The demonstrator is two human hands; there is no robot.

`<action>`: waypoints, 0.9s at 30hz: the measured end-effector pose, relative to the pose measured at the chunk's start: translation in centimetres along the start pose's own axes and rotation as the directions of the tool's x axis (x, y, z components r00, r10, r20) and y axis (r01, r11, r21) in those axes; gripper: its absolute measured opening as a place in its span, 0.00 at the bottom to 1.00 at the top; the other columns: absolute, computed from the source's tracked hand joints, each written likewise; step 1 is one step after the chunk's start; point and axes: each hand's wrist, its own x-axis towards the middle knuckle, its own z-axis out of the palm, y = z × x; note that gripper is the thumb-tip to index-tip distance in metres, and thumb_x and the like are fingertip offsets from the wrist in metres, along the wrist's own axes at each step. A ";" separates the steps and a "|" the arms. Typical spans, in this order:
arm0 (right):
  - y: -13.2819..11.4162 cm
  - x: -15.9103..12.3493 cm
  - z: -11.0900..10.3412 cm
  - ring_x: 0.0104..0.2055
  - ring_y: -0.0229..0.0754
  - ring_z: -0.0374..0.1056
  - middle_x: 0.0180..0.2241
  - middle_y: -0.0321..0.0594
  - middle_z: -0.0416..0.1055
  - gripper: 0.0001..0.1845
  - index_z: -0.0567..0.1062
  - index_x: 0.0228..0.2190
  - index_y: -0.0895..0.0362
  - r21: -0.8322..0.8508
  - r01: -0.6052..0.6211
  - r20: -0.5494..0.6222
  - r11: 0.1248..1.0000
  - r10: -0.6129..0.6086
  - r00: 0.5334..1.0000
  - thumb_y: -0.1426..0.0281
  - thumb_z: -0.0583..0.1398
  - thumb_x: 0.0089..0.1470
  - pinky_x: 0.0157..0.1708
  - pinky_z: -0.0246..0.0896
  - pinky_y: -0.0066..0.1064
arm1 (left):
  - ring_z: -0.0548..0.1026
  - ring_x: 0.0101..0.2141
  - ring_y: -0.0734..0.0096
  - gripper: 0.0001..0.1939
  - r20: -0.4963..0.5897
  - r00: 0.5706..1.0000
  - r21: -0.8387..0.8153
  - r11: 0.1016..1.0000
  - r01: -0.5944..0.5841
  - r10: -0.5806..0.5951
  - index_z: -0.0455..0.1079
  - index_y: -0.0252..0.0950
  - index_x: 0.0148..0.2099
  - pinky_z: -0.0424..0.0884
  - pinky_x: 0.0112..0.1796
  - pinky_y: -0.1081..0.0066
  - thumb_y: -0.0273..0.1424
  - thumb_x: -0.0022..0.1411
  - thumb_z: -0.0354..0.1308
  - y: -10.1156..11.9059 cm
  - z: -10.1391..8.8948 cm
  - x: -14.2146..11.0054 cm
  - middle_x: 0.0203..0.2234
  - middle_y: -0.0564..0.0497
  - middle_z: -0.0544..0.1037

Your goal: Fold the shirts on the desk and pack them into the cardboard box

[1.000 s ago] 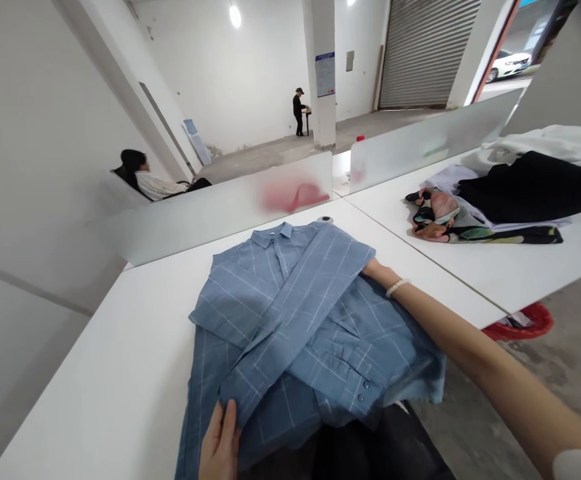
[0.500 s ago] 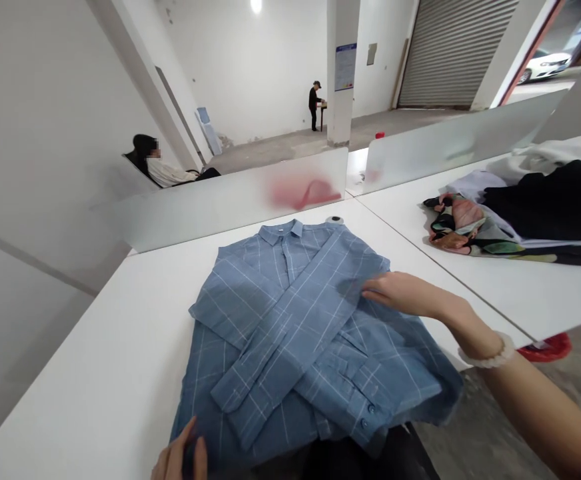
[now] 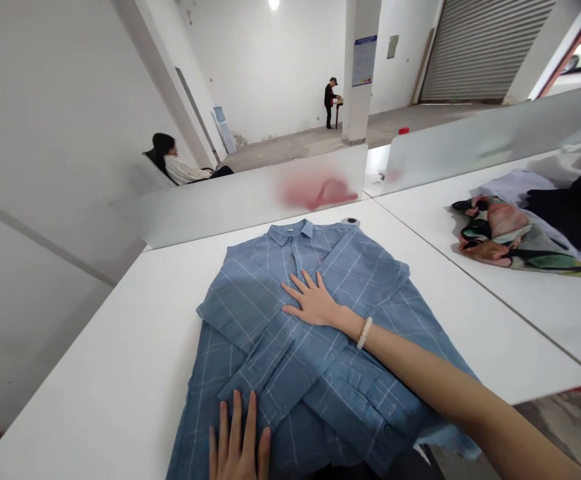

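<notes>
Moved inward, our right hand now lies flat on the blue checked shirt, sleeves crossed over its front, on the white table; our left hand rests near the hem; all fingers spread, released, gripping nothing.

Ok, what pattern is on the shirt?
The shirt is blue with thin white checks, best seen in the head view.

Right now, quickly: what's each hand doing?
Left hand: open, flat on the blue checked shirt, holding nothing.
Right hand: open, flat on the shirt, holding nothing.
</notes>
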 end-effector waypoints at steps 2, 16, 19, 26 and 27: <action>0.7 0.7 -0.1 0.67 0.64 0.32 0.65 0.46 0.45 0.40 0.53 0.63 0.50 -0.003 0.006 -0.010 1.000 -0.006 1.000 0.42 0.39 0.57 0.58 0.26 0.66 | 0.48 0.64 0.49 0.25 0.011 1.000 0.000 1.000 -0.016 0.016 0.59 0.38 0.63 0.50 0.58 0.42 0.38 0.67 0.42 0.2 0.1 0.9 0.62 0.43 0.59; 2.1 2.3 -1.2 0.62 0.53 0.51 0.57 0.50 0.62 0.26 0.71 0.51 0.60 0.142 -0.061 -0.122 0.988 0.078 0.990 0.57 0.46 0.63 0.60 0.42 0.47 | 0.58 0.61 0.57 0.25 -0.073 0.997 -0.140 0.990 -0.004 -0.007 0.65 0.33 0.59 0.56 0.59 0.55 0.39 0.66 0.44 2.4 -0.8 3.3 0.57 0.44 0.67; 2.0 1.8 -1.7 0.53 0.51 0.63 0.49 0.55 0.69 0.25 0.72 0.46 0.63 0.212 -0.164 -0.142 0.963 0.196 0.970 0.62 0.43 0.64 0.53 0.54 0.42 | 0.61 0.60 0.60 0.24 -0.063 0.996 -0.175 0.982 -0.073 0.062 0.65 0.34 0.58 0.54 0.59 0.57 0.38 0.66 0.43 1.4 -1.1 2.6 0.56 0.45 0.69; 4.7 -1.4 -4.2 0.39 0.38 0.71 0.39 0.43 0.75 0.20 0.72 0.48 0.62 0.482 -0.164 0.008 0.861 0.183 0.983 0.66 0.49 0.62 0.41 0.64 0.28 | 0.61 0.59 0.54 0.23 -0.162 0.985 -0.250 0.968 0.021 -0.063 0.65 0.33 0.56 0.50 0.60 0.53 0.38 0.64 0.46 -1.7 -3.6 -3.8 0.56 0.39 0.68; 5.1 -2.6 -4.8 0.39 0.38 0.71 0.40 0.44 0.75 0.20 0.72 0.48 0.63 0.515 -0.164 0.022 0.841 0.178 0.984 0.66 0.50 0.61 0.41 0.65 0.28 | 0.62 0.58 0.54 0.23 -0.186 0.967 -0.311 0.944 0.108 -0.172 0.65 0.33 0.55 0.53 0.60 0.53 0.40 0.63 0.48 -2.2 -3.7 -5.1 0.55 0.38 0.68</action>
